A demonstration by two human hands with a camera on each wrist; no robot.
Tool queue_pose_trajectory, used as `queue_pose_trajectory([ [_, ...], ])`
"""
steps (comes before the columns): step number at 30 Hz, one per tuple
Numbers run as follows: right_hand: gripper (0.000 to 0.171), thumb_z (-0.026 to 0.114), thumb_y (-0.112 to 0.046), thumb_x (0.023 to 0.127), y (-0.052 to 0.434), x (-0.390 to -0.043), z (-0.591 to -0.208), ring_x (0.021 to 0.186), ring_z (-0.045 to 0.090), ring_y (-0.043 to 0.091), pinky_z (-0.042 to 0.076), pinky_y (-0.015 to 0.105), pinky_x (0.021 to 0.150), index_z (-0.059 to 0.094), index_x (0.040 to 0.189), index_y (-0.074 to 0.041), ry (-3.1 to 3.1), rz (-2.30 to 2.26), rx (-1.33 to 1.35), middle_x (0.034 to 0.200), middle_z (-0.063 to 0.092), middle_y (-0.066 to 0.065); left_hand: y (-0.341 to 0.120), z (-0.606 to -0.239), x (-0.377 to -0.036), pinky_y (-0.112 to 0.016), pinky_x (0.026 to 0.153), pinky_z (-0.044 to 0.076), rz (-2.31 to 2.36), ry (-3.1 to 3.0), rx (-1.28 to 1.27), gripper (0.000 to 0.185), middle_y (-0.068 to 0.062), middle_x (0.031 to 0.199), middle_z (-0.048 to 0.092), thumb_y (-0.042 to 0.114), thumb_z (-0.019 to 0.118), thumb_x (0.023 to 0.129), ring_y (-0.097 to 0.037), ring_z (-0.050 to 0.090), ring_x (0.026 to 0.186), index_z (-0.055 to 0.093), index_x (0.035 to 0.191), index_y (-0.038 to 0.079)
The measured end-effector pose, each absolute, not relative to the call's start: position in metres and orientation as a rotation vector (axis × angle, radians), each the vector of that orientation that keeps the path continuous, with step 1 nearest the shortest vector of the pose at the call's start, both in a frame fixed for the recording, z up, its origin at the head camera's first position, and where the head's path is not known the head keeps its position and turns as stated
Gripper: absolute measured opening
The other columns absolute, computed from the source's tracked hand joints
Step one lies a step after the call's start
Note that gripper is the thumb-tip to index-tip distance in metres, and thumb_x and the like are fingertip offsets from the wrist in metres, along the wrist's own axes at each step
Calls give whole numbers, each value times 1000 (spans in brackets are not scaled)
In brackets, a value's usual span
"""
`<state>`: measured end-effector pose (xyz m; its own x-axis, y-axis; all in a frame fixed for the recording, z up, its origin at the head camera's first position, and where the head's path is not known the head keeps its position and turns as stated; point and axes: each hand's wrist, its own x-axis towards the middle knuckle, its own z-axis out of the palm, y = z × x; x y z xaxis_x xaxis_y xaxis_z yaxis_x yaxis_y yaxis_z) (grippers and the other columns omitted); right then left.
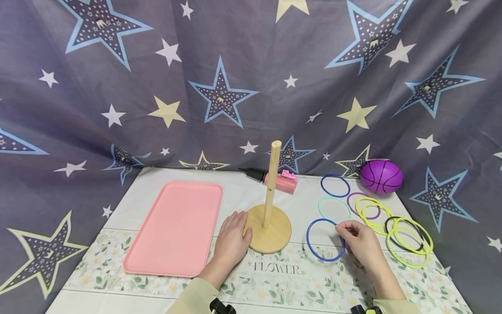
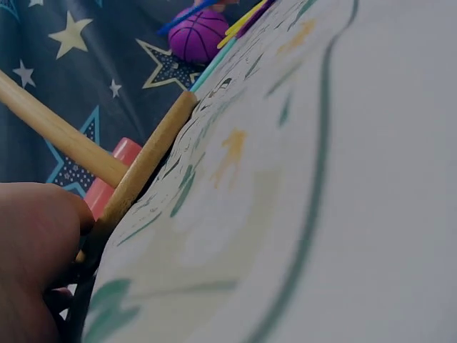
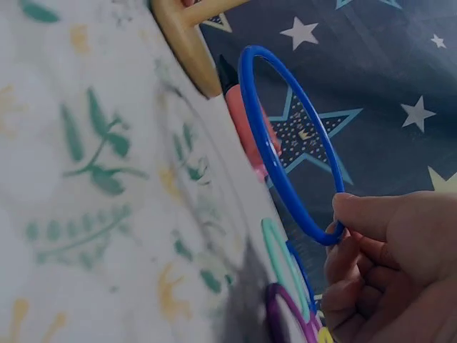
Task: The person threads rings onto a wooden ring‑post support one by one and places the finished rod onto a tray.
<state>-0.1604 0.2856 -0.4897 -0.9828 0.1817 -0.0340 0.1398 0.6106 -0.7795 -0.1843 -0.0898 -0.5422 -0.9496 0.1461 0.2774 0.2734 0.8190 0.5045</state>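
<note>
Our right hand (image 1: 362, 244) pinches the blue ring (image 1: 325, 240), the upright peg (image 1: 271, 185) to its left, where our flat left hand (image 1: 232, 237) steadies the base (image 1: 270, 231).

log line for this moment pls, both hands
left hand: rests against wooden peg stand base | right hand: pinches blue ring, near edge lifted off table | pink tray: left of stand
</note>
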Motion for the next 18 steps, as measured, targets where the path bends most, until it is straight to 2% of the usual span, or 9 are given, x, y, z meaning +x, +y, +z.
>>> queue_pose_trajectory([
  [8, 32, 74, -36, 108, 277, -168, -461, 86, 61, 15, 52, 21, 71, 78, 114, -4, -2659, 1344, -172, 99, 73, 6, -94, -543, -179, -59, 132, 29, -816, -2767, -324, 53, -24, 160, 57, 20, 64, 109, -44, 44, 155, 58, 155, -6],
  [14, 35, 74, -36, 109, 270, -172, -430, 84, 61, 10, 53, 20, 70, 76, 116, -2, -2572, 1406, -109, 97, 70, 1, -95, -542, -176, -59, 132, 29, -831, -2765, -333, 54, -24, 159, 57, 19, 65, 108, -45, 44, 156, 57, 155, -7],
  [18, 31, 73, -27, 110, 264, -175, -413, 81, 60, 10, 53, 21, 66, 74, 117, 4, -2464, 1553, -30, 91, 67, -2, -97, -542, -176, -58, 133, 28, -824, -2777, -323, 54, -23, 160, 57, 20, 65, 109, -43, 44, 156, 57, 155, -6],
])
